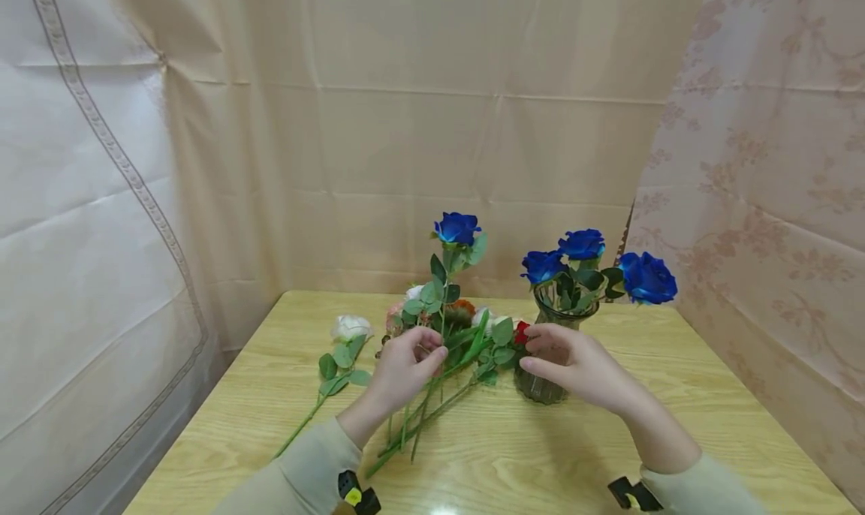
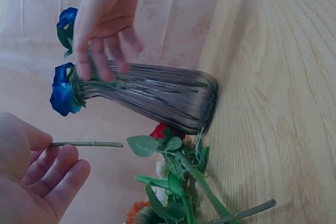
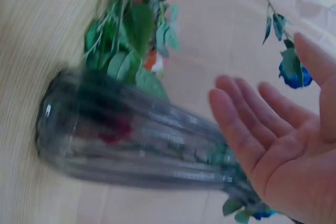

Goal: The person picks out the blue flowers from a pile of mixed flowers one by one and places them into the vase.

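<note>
My left hand (image 1: 404, 371) pinches the stem of a blue rose (image 1: 457, 229) between thumb and fingers. The rose stands upright above the table, and its cut stem end (image 2: 97, 144) sticks out below the hand in the left wrist view. To the right is a ribbed, tinted glass vase (image 1: 541, 386) holding three blue roses (image 1: 583, 244). My right hand (image 1: 577, 361) is beside the vase, its fingers loosely bent and gripping nothing. In the right wrist view the palm faces the camera near the vase's neck, and the vase (image 3: 136, 135) is blurred; I cannot tell whether they touch.
Several flowers lie heaped behind my left hand, among them an orange flower (image 1: 464, 306) and a red rose (image 1: 521, 332) close to the vase. A single white rose (image 1: 351, 326) lies apart at the left. Cloth curtains (image 1: 405, 147) surround the wooden table (image 1: 473, 455).
</note>
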`<state>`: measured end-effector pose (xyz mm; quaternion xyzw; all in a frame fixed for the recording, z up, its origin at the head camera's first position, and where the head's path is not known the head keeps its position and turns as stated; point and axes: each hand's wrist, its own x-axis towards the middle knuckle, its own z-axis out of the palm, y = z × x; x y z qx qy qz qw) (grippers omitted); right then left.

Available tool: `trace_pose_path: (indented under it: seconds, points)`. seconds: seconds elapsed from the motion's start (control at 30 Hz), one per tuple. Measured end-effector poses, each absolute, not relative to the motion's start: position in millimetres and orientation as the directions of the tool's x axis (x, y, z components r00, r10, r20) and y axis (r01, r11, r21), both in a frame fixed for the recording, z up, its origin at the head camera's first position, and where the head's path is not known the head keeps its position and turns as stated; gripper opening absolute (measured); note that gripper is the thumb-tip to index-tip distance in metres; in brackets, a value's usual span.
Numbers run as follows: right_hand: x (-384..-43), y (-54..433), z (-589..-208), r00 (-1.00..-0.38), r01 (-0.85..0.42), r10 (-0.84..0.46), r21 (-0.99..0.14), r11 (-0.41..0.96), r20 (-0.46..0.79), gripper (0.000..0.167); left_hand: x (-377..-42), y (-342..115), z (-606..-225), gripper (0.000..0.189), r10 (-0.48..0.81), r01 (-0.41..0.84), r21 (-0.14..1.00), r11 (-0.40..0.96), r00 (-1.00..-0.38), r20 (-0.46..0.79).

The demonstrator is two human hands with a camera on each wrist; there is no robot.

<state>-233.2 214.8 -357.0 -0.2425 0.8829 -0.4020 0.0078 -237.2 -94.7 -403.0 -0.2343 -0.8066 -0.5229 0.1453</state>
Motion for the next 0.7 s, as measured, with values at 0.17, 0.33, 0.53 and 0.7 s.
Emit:
trace_pose_path:
  seconds: [0.17,0.33,0.53,0.7]
  points:
    - [-238,198,-356,-0.870,-0.452,-0.407,-0.779,0.435,0.278,0.063,-234,-92,-403,0.011,0.237,0.530,0.782,0.327,-0.847,0.475]
    - [-246,181,-357,-0.869,-0.455,-0.377,-0.819,0.349,0.322,0.062,-234,-88,-405,0.007,0.257,0.525,0.780,0.341,-0.850,0.460]
    - [-256,164,-359,-0.896,-0.381,-0.325,-0.899,0.215,0.302,0.054,-232,-80,-409,0.005,0.281,0.507,0.795,0.333,-0.858,0.430]
    - [-260,155,-357,-0.911,-0.337,-0.308,-0.926,0.171,0.275,0.050,-232,-74,-411,0.004,0.282,0.500,0.802,0.327,-0.861,0.423]
